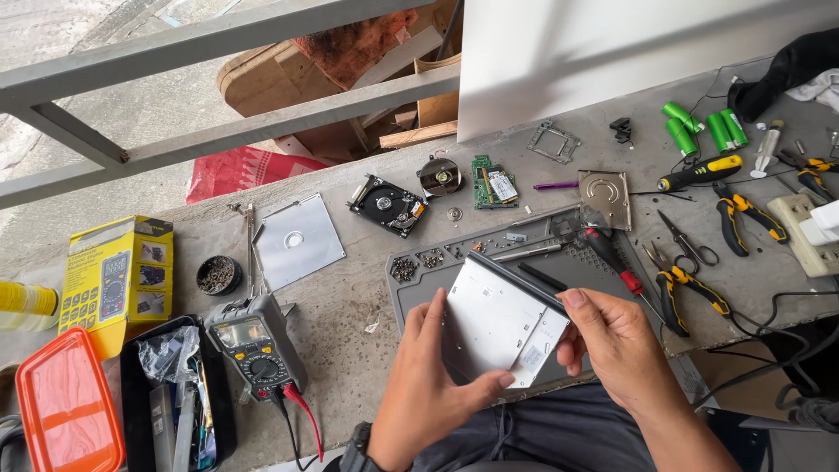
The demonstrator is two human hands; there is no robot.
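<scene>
Both my hands hold a thin silver optical drive [498, 319] with a dark front bezel, tilted above a grey work mat [603, 271]. My left hand [428, 376] grips its near-left corner, thumb across the bottom edge. My right hand [612, 336] pinches the right end near the bezel, fingers curled around the side. On the mat lie small screws [405, 268] in its tray pockets and a red-handled screwdriver [612, 258].
An opened hard disk [389, 205], a circuit board [493, 182], metal plates, green battery cells [703, 127], yellow-handled pliers [690, 288], scissors and a power strip [808, 232] crowd the concrete bench. A multimeter [255, 345], its yellow box, a tool case and an orange lid sit left.
</scene>
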